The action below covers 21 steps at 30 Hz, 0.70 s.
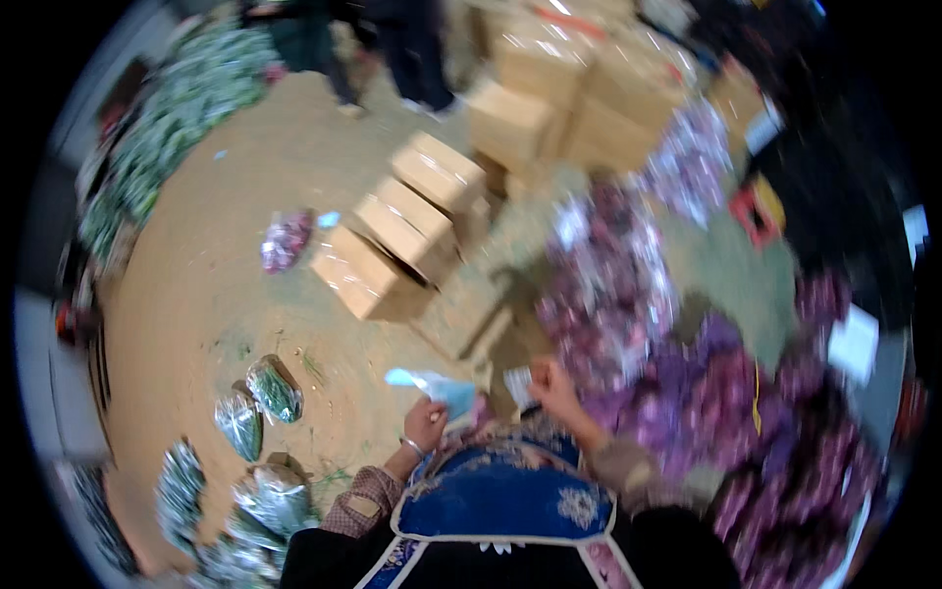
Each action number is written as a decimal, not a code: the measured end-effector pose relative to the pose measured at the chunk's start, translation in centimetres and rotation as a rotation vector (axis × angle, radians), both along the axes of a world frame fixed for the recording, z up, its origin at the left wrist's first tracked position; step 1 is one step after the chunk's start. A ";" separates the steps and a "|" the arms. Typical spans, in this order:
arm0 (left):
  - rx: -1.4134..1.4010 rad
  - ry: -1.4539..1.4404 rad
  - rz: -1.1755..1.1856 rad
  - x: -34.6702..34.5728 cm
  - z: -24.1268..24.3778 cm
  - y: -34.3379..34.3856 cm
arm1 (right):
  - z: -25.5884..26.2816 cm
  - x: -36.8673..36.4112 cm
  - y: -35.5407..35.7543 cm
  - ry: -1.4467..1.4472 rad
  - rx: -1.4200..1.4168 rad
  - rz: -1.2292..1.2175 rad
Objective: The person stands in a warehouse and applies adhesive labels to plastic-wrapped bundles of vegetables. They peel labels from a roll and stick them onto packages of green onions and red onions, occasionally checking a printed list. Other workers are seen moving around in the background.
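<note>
My left hand (425,427) grips a light-blue sheet (458,397), perhaps paper or film, that fans out above the fingers. Between the fingers of my right hand (558,397) is a small white label (519,387) with blurred dark marks on it. Both hands are held in front of the blue patterned apron (508,489) I wear. Right of my right hand lies a large heap of purple produce bags (706,390). Just beyond it are clear plastic bags (607,287) with reddish-purple contents. Motion blur hides finer detail.
Taped cardboard boxes (408,228) stand ahead, with a taller stack (581,96) behind. Bagged green vegetables (274,390) lie on the floor at left, and a green pile (184,110) lines the far-left wall. A purple bag (285,241) sits alone. People's legs (412,59) show at the top.
</note>
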State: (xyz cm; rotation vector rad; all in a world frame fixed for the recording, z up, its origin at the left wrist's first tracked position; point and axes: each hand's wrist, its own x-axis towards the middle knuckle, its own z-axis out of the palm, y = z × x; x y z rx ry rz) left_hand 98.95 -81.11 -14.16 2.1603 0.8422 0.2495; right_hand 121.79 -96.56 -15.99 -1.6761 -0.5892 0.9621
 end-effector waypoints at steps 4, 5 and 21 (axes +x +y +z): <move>-0.207 0.245 -0.232 2.7 1.4 -2.3 | -10.1 3.4 -1.3 0.432 -0.124 -0.380; -0.245 0.271 -0.217 2.8 0.9 -2.6 | -12.3 4.5 -1.5 0.517 -0.192 -0.460; -0.500 0.800 0.021 9.4 -9.9 -6.3 | -45.0 30.6 -4.4 0.116 -0.272 -0.930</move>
